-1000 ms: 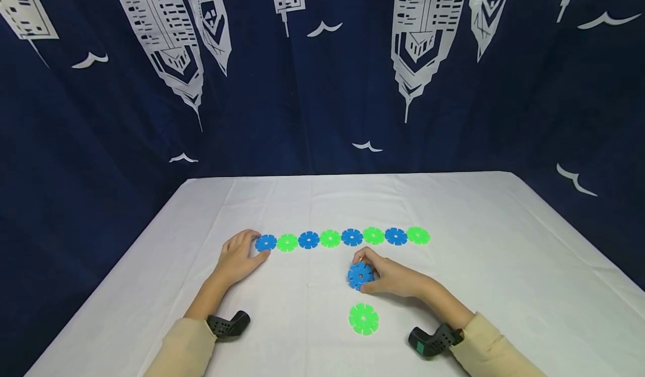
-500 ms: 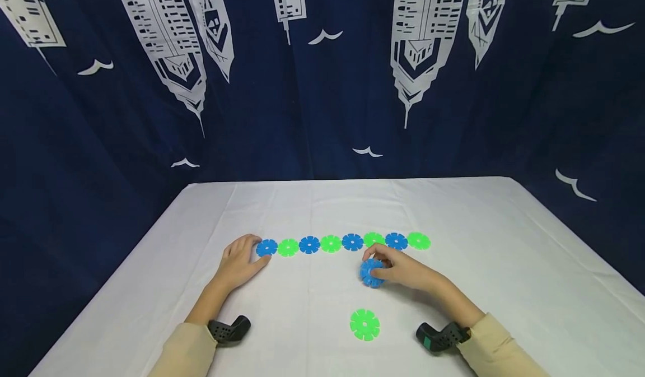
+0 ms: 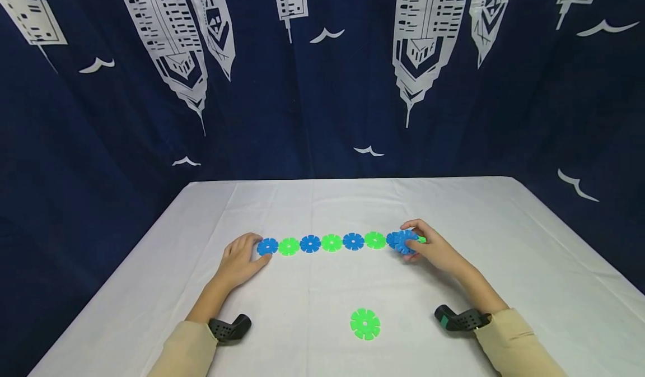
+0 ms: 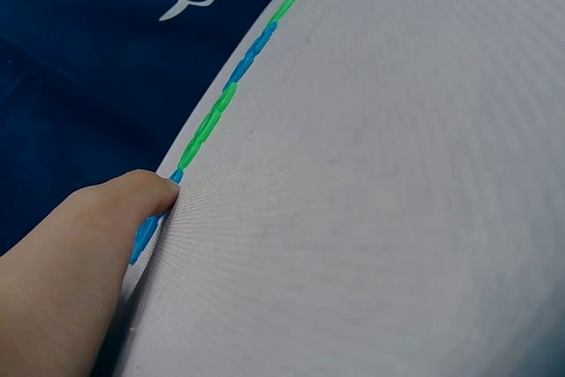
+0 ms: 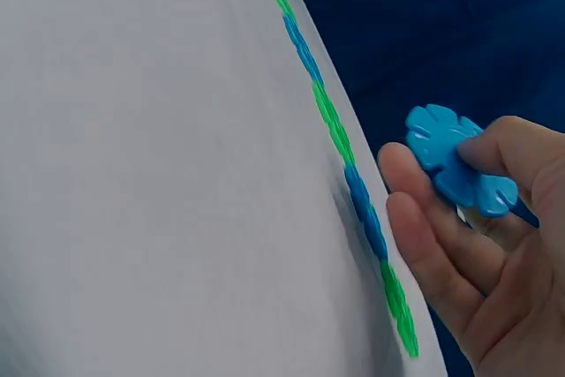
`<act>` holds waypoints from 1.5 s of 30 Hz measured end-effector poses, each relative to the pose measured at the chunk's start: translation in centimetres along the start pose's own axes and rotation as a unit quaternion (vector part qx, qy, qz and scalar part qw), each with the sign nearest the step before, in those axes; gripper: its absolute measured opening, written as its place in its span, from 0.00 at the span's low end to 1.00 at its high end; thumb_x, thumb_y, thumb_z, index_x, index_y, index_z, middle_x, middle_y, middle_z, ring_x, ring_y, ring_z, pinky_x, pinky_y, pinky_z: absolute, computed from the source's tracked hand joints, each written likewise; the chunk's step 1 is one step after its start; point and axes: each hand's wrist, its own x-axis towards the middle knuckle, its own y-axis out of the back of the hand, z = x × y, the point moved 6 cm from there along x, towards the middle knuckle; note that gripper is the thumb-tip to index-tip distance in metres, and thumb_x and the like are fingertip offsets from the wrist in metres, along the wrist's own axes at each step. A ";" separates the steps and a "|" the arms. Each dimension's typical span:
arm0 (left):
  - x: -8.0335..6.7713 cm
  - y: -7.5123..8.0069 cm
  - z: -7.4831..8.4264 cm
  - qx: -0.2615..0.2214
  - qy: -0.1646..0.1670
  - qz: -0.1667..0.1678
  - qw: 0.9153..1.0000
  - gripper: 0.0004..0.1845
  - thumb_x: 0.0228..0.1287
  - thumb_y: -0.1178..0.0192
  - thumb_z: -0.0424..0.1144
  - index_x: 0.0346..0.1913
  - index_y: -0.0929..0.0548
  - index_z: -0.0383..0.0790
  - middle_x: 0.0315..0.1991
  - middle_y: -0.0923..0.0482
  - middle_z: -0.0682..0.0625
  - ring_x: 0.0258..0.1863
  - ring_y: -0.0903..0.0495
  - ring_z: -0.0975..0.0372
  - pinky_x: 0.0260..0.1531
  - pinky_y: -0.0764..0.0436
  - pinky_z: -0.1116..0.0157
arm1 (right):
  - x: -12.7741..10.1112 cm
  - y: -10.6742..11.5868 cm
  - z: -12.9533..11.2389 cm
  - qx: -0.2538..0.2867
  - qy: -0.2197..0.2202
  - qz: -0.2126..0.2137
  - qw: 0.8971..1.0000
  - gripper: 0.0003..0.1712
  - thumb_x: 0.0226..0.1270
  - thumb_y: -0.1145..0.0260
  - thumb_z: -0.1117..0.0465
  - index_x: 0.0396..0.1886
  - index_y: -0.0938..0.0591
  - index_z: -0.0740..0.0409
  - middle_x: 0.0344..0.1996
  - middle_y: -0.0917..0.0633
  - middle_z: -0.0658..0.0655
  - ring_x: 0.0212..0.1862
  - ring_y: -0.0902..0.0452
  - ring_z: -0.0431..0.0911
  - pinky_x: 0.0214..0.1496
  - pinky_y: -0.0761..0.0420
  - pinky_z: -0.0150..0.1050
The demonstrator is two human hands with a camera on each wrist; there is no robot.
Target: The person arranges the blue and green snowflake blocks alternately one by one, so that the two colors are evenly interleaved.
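Right hand point(image 3: 434, 249) grip pinches a blue disc point(image 3: 406, 241) over the right end of the disc row point(image 3: 331, 243) on the desk point(image 3: 504, 265); left hand point(image 3: 238, 263), fingers relaxed, touches the row's left end. Best laid flat, touching the end green disc point(image 5: 399, 309). Spare green disc point(image 3: 365, 324) nearer the person.

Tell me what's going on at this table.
A person is laying flat gear-shaped discs in a row of alternating blue and green discs on the white table. The right hand pinches a blue disc at the row's right end. The left hand touches the leftmost disc. A spare green disc lies nearer the person.
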 end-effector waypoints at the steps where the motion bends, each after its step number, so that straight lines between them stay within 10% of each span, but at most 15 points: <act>1: 0.0 0.0 0.0 0.000 0.000 0.001 1.000 0.28 0.58 0.44 0.50 0.57 0.33 0.36 0.61 0.37 0.39 0.65 0.43 0.49 0.64 0.50 0.46 | 0.0 0.5 0.3 0.002 -0.001 0.017 1.000 0.22 0.66 0.50 0.67 0.59 0.40 0.67 0.43 0.31 0.68 0.29 0.19 0.42 0.32 0.18 0.36; 17: 0.0 0.0 0.0 0.009 -0.002 0.003 1.000 0.28 0.58 0.45 0.50 0.56 0.33 0.36 0.61 0.37 0.39 0.65 0.43 0.48 0.64 0.50 0.45 | -1.6 5.9 3.9 -0.136 -0.050 0.269 0.952 0.24 0.67 0.50 0.61 0.61 0.39 0.63 0.45 0.28 0.67 0.26 0.30 0.33 0.24 0.28 0.27; 28: 0.1 0.0 -0.1 0.008 -0.006 0.007 1.000 0.28 0.57 0.44 0.50 0.56 0.32 0.36 0.61 0.35 0.39 0.64 0.42 0.49 0.63 0.49 0.45 | -1.8 6.1 4.5 -0.268 -0.056 0.267 0.924 0.15 0.65 0.48 0.64 0.48 0.26 0.69 0.36 0.24 0.69 0.34 0.31 0.52 0.32 0.33 0.39; 35: 0.1 -0.1 -0.2 0.007 -0.003 0.004 1.000 0.29 0.57 0.44 0.51 0.57 0.33 0.36 0.61 0.36 0.39 0.65 0.42 0.48 0.63 0.49 0.45 | -2.1 6.1 4.8 -0.286 -0.085 0.270 0.916 0.15 0.63 0.48 0.63 0.43 0.25 0.70 0.50 0.32 0.75 0.52 0.37 0.68 0.50 0.35 0.62; 45: 0.1 -0.1 -0.1 0.003 -0.003 0.001 1.000 0.29 0.58 0.44 0.50 0.57 0.33 0.36 0.62 0.37 0.39 0.65 0.43 0.48 0.64 0.50 0.45 | -2.1 5.8 4.8 -0.280 -0.095 0.255 0.920 0.13 0.63 0.47 0.60 0.38 0.25 0.68 0.52 0.33 0.74 0.52 0.39 0.66 0.50 0.39 0.61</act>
